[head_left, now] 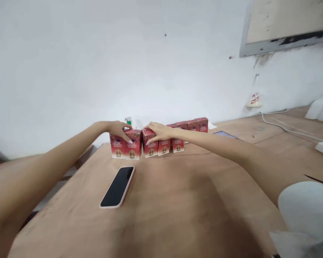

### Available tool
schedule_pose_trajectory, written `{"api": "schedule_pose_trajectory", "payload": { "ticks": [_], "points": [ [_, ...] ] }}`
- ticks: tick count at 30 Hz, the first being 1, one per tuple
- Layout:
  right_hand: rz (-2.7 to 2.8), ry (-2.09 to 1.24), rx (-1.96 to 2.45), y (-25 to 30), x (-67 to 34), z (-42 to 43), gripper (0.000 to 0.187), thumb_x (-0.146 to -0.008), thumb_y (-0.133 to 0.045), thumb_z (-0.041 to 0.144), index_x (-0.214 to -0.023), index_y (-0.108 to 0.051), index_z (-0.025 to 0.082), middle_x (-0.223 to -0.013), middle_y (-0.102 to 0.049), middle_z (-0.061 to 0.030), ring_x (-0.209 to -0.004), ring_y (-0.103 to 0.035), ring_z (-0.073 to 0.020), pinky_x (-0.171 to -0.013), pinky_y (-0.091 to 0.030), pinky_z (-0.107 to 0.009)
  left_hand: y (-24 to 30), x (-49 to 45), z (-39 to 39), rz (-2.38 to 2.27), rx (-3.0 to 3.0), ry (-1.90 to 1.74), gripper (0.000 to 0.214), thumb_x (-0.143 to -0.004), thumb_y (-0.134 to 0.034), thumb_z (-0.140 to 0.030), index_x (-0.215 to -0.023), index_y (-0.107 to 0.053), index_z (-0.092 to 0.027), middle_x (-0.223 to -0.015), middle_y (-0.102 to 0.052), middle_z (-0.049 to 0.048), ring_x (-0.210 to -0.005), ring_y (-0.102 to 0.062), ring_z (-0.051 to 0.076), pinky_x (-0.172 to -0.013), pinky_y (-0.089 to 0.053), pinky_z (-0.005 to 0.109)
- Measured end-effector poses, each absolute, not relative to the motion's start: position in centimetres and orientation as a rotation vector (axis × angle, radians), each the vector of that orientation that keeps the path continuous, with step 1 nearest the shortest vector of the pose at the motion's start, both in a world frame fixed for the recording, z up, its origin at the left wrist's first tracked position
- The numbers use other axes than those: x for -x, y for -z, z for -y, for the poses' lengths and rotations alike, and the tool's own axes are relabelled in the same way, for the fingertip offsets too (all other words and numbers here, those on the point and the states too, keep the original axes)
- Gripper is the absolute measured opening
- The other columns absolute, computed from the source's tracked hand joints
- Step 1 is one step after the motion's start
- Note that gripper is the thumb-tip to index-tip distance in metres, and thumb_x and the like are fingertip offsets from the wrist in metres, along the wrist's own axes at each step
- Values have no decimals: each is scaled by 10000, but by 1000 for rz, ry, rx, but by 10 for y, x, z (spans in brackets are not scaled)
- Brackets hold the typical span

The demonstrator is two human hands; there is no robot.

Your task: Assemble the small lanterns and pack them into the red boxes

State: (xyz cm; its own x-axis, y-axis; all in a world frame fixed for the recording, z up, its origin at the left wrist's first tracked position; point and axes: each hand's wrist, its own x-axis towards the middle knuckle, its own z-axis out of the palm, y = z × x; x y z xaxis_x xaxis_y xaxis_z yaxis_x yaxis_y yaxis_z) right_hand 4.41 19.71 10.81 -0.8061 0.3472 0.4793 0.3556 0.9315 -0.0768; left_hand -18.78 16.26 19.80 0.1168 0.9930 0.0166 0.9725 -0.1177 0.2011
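Note:
Small red printed boxes with white lower edges and gold emblems stand in a row at the far side of the wooden table. My left hand grips the left pair of boxes from above, its thumb on the front face and its other fingers partly hidden. Just beside it, my right hand is closed over the neighbouring boxes, thumb in front. A narrow gap parts the two groups. More red boxes extend to the right, behind my right wrist and forearm.
A phone in a pale pink case lies in front of the boxes. Another flat device is behind my right forearm. A white cable runs along the right side, and a white rounded object is at lower right. The wall rises behind.

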Motion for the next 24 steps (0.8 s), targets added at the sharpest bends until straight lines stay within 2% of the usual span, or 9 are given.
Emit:
{"api": "schedule_pose_trajectory", "payload": {
  "ticks": [3,6,12,16,18,21,24],
  "points": [
    [2570,87,539,-100,-77,-204,744,-753,-620,598,-1273,-451,94,-1181,-528,-167,-1093,-512,-277,-968,-417,-407,-183,159,-174,-1923,-2327,97,745,-340,-797,-579,-1007,-676,-270,-958,-677,96,-930,-627,373,-860,-462,464],
    [2557,139,584,-94,-108,-209,730,-759,-609,604,-1273,-459,108,-1182,-529,-160,-1092,-514,-276,-959,-422,-412,-168,133,-183,-1879,-2368,70,779,-410,-747,-638,-1084,-633,-266,-1001,-673,94,-942,-625,353,-841,-469,426],
    [2667,272,706,-79,-161,-218,780,-744,-599,636,-1311,-445,123,-1203,-527,-171,-1103,-519,-305,-949,-419,-445,-130,82,-182,-1817,-2321,-196,901,-359,-797,-599,-1172,-605,-261,-1030,-660,105,-1034,-583,388,-912,-427,446],
    [2680,357,779,-71,-186,-224,820,-758,-558,660,-1344,-420,103,-1293,-491,-202,-1187,-475,-333,-996,-380,-475,-111,53,-175,-1925,-2337,-277,1017,-371,-785,-648,-1283,-509,-294,-1216,-496,156,-1018,-576,404,-878,-449,477],
    [2663,393,806,-69,-193,-223,822,-768,-534,668,-1355,-413,106,-1297,-501,-206,-1191,-471,-350,-998,-362,-512,-104,44,-169,-2001,-2342,-349,981,-450,-747,-670,-1308,-469,-285,-1250,-417,176,-1001,-580,412,-850,-458,493],
    [2619,395,774,-67,-200,-215,739,-780,-514,665,-1346,-443,196,-1352,-486,-154,-1252,-417,-359,-1039,-290,-568,-90,40,-157,-2076,-2365,-578,858,-612,-684,-620,-1344,-389,-284,-1286,-362,183,-1078,-532,437,-865,-439,529],
    [2392,404,850,-64,-215,-208,707,-789,-472,669,-1355,-430,248,-1444,-397,-96,-1354,-301,-324,-1116,-198,-555,-70,48,-147,-2087,-2277,-864,996,-595,-702,-629,-1403,-260,-251,-1396,-261,204,-1240,-380,470,-979,-339,585]
  ]
}}
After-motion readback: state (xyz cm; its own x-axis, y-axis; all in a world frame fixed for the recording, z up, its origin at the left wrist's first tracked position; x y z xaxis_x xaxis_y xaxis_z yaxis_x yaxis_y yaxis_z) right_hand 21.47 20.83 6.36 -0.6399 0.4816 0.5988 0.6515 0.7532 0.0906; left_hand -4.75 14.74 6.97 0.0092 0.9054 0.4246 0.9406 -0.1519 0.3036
